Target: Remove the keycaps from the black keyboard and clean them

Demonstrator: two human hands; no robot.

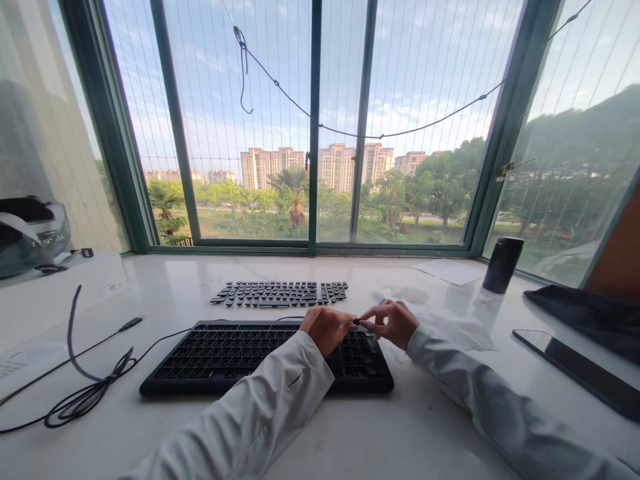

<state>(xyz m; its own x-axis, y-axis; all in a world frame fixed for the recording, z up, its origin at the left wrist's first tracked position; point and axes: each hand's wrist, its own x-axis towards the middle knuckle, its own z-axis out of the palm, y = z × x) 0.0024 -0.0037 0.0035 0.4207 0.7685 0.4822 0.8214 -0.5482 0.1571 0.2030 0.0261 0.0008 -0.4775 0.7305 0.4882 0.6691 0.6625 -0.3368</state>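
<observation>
A small black piece point(357, 322), probably a keycap, was held in the air between the fingertips of both hands, over the right part of the keyboard point(225, 353). The left hand point(325, 329) pinched it from one side, while the thumb and forefinger of the right hand point(397, 325) came together on its other side; the fingers hid most of its shape. It looked very light and stiff, likely hard plastic, with smooth faces that might slip under a loose pinch. The best hold would be at opposite side walls, with fingertips only; any thin clips underneath, not visible here, would be the fragile part and should not be squeezed.

Directly below the left fingers and out to their left lay the keyboard, flat and broad, apparently with bare key positions. It looked stiff and fairly heavy beside the piece, and its outer frame would give the safest grip. Beyond the left fingers, loose keycaps point(280, 294) sat in rows on the desk point(350, 440); being light, they would probably scatter at a brush of the sleeve.

Just right of the right fingers was some crumpled, see-through wrapping point(457, 327), soft-looking and easily shifted. Farther right stood a dark cylinder point(504, 265), with a phone point(575, 370) nearer the body. Well left of the left fingers, a black cable point(93, 393) lay coiled, apparently flexible.
</observation>
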